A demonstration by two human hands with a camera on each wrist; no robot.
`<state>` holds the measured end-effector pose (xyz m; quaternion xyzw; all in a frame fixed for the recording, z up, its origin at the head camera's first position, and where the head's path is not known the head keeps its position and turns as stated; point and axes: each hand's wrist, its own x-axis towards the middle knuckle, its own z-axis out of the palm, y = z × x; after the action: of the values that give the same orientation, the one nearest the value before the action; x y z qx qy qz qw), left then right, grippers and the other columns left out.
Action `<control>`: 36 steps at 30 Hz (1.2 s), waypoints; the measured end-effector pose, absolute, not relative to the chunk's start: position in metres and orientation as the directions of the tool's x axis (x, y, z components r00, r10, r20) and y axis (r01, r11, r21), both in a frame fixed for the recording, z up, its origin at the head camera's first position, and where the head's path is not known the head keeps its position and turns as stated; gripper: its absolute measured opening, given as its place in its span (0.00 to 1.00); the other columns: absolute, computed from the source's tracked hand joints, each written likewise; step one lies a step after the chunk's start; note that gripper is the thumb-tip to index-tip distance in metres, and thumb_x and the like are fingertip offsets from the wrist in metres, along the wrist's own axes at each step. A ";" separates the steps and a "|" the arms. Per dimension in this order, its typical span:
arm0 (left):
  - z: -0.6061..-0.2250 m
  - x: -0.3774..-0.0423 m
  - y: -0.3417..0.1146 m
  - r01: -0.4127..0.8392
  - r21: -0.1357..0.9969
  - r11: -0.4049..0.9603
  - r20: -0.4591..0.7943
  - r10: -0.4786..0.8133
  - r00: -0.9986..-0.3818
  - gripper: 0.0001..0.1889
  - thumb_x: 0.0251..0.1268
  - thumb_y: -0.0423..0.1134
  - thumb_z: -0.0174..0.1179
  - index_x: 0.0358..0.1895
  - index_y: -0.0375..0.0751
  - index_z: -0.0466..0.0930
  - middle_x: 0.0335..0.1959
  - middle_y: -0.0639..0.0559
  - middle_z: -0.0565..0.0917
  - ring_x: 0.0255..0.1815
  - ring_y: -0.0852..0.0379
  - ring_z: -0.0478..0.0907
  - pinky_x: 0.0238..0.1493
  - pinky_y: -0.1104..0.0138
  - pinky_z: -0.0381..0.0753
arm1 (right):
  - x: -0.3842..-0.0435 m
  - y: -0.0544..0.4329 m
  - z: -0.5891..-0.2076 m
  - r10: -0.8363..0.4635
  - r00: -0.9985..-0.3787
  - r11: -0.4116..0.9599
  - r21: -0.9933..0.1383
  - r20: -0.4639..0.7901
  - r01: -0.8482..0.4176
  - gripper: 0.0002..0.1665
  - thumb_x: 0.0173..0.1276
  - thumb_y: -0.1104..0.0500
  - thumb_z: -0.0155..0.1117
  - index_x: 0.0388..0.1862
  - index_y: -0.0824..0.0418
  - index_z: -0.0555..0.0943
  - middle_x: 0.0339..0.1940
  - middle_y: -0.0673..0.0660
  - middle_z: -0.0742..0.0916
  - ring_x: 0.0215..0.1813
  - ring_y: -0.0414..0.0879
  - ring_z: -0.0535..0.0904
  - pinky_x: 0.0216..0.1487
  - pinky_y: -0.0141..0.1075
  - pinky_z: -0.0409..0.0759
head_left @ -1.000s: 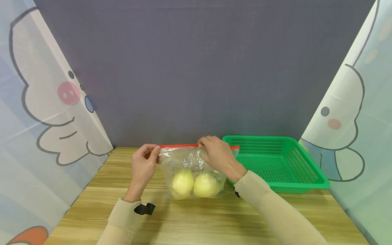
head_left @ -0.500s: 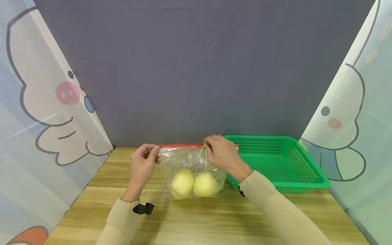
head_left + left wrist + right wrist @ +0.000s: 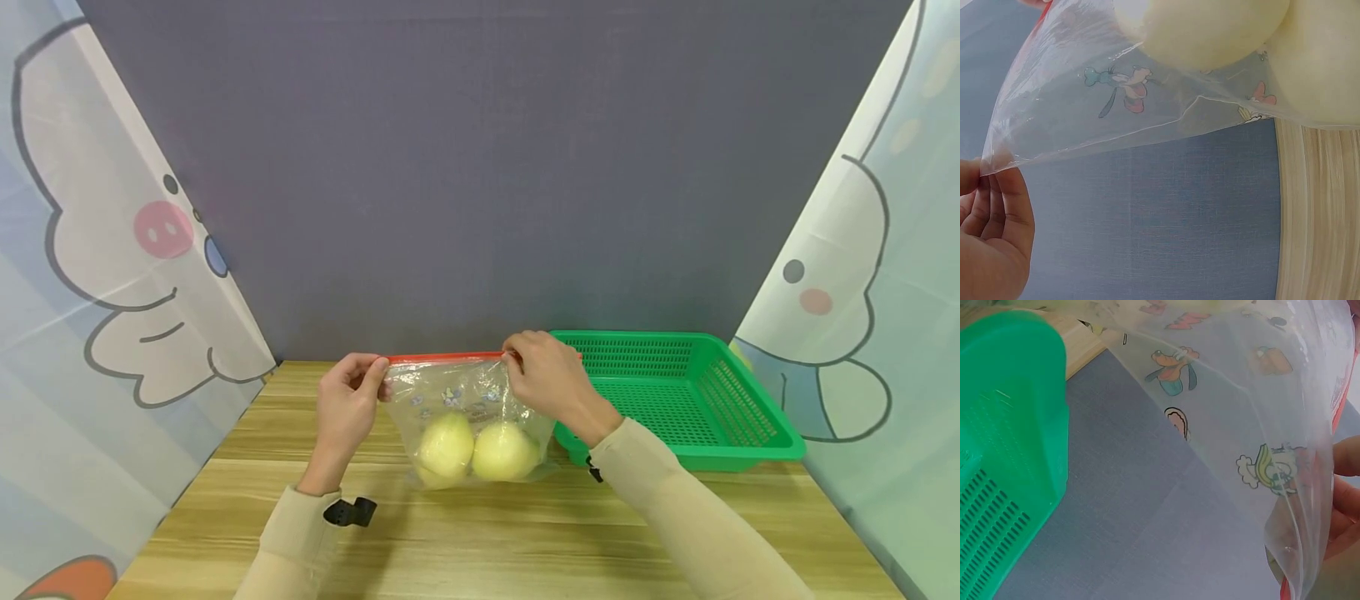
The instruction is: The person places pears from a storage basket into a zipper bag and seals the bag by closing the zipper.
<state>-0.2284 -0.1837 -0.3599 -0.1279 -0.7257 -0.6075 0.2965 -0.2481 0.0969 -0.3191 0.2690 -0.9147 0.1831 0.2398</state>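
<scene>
A clear zip bag (image 3: 468, 387) with cartoon prints stands on the wooden table, its red zip strip (image 3: 442, 358) along the top. Pale yellow round fruits (image 3: 504, 452) sit in its bottom, at least two of them. My left hand (image 3: 347, 417) pinches the bag's top left corner between thumb and fingers, which the left wrist view also shows. Over to the right, my right hand (image 3: 551, 377) pinches the red strip a little short of its right end. In the right wrist view the bag's film partly covers that hand's fingers (image 3: 1347, 459).
Close on the right stands a green perforated basket (image 3: 738, 457), partly behind my right hand. A dark cloth wall (image 3: 480, 183) closes off the back of the table (image 3: 450, 550). Printed cartoon curtains (image 3: 840, 333) flank both sides.
My right hand has slid rightward along the red strip, mostly in the first half second. The left hand holds its corner nearly in place, and the fruits stay put.
</scene>
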 end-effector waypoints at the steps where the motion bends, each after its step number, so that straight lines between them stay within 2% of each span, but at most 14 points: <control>1: -0.360 -0.228 -0.184 0.546 0.807 0.228 0.585 -0.175 -0.792 0.09 0.73 0.34 0.63 0.39 0.28 0.84 0.26 0.36 0.82 0.21 0.60 0.80 0.26 0.70 0.84 | -0.248 0.097 -0.319 -0.401 -0.741 0.791 -0.205 0.538 -0.577 0.12 0.75 0.59 0.58 0.43 0.61 0.87 0.40 0.54 0.88 0.40 0.48 0.83 0.34 0.38 0.82; 17: -0.359 -0.228 -0.184 0.544 0.795 0.269 0.594 -0.164 -0.787 0.09 0.74 0.36 0.62 0.40 0.31 0.85 0.25 0.39 0.82 0.21 0.58 0.79 0.25 0.66 0.83 | -0.250 0.111 -0.322 -0.370 -0.755 0.795 -0.236 0.541 -0.559 0.11 0.74 0.60 0.58 0.42 0.61 0.87 0.38 0.54 0.88 0.35 0.45 0.81 0.31 0.36 0.80; 31: -0.359 -0.227 -0.186 0.548 0.796 0.258 0.596 -0.167 -0.785 0.10 0.73 0.33 0.62 0.40 0.25 0.83 0.26 0.36 0.82 0.21 0.60 0.79 0.24 0.70 0.83 | -0.247 0.114 -0.321 -0.352 -0.767 0.780 -0.285 0.536 -0.557 0.10 0.73 0.60 0.59 0.40 0.61 0.87 0.37 0.53 0.87 0.34 0.44 0.80 0.32 0.36 0.80; 36: -0.360 -0.227 -0.186 0.540 0.801 0.259 0.588 -0.168 -0.791 0.10 0.74 0.34 0.62 0.40 0.27 0.83 0.26 0.37 0.82 0.21 0.59 0.79 0.25 0.70 0.83 | -0.246 0.116 -0.320 -0.345 -0.770 0.782 -0.290 0.536 -0.552 0.09 0.72 0.60 0.59 0.39 0.60 0.87 0.36 0.52 0.87 0.34 0.44 0.81 0.32 0.36 0.81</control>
<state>-0.2268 -0.1856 -0.3598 -0.1263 -0.7355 -0.5954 0.2975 -0.2462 0.1157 -0.3196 0.2453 -0.9145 0.2210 0.2337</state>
